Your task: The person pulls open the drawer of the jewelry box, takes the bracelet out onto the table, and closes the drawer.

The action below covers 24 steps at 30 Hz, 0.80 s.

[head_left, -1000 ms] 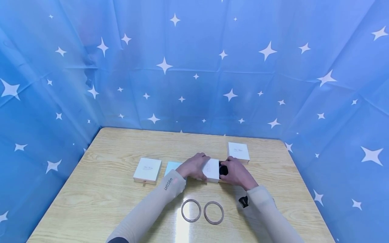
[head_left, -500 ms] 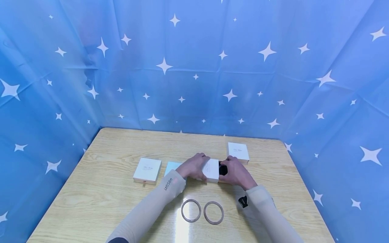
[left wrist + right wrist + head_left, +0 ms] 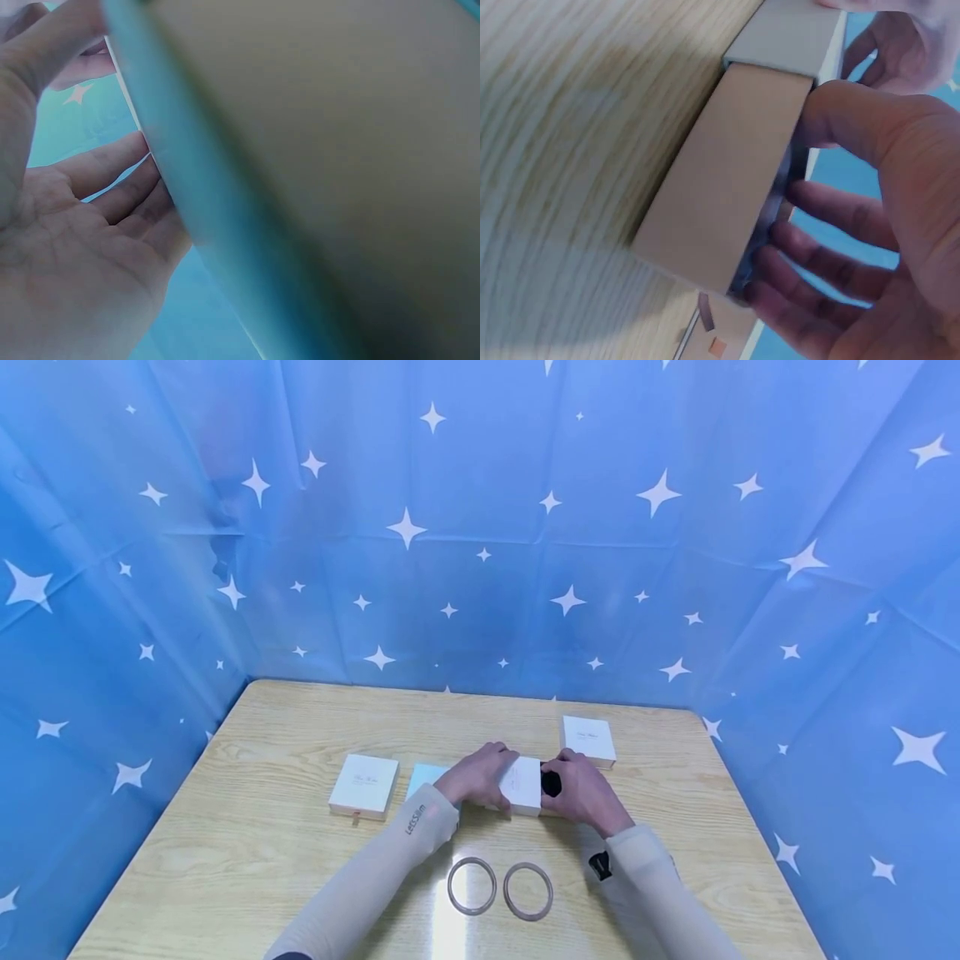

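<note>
A white drawer-style gift box (image 3: 522,787) stands partly slid apart in the middle of the table. My left hand (image 3: 477,777) grips its white sleeve from the left. The beige drawer (image 3: 724,165) sticks out to the right, showing a dark lining (image 3: 551,783) inside. My right hand (image 3: 583,789) holds the drawer, with thumb and fingers curled over its upper edge onto the lining; the fingertips are partly hidden. Beneath my left wrist a light blue box (image 3: 426,774) is half covered; it looms large and blurred in the left wrist view.
Two translucent bangles, a left one (image 3: 472,912) and a right one (image 3: 528,917), lie side by side nearer the body. One closed white box (image 3: 365,783) with a ribbon pull sits at left, another (image 3: 588,739) behind my right hand. A starry blue curtain (image 3: 480,577) surrounds the table.
The head view has tilted slightly upward, so the scene sits a little lower. Both hands stay on the box with hardly any visible movement.
</note>
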Available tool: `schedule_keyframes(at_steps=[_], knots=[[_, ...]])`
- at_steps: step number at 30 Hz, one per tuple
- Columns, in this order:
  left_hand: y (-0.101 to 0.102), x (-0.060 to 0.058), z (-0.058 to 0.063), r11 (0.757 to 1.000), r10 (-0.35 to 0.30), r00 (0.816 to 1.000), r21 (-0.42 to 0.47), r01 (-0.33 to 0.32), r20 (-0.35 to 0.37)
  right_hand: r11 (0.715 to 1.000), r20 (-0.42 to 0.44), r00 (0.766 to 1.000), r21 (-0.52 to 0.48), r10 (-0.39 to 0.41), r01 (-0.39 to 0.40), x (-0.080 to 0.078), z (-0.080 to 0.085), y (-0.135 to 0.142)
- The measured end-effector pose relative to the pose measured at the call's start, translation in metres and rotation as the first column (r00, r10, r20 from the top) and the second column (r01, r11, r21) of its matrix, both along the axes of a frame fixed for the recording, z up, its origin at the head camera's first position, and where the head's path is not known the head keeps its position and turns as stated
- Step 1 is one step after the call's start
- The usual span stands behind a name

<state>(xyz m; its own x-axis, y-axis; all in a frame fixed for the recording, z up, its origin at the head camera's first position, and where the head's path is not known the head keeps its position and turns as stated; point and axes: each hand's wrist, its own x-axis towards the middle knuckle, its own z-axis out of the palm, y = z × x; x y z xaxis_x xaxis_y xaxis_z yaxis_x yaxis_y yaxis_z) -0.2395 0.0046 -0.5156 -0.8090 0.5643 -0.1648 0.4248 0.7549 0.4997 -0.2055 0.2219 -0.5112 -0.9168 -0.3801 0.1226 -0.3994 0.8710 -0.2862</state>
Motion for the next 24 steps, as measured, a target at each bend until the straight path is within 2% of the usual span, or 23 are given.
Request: schedule_keyframes(at_steps=[10,24], knots=[[-0.0003,0.0011,-0.0003,1.0,-0.002,1.0,0.0,0.002,-0.007,0.999,-0.01,0.999,0.035,-0.031,0.032,0.0017,-0.001,-0.0027],[-0.0005,0.0009,-0.001,1.0,0.003,1.0,-0.006,-0.003,-0.006,0.998,0.007,1.0,0.063,-0.017,0.017,0.0002,0.0012,-0.0032]])
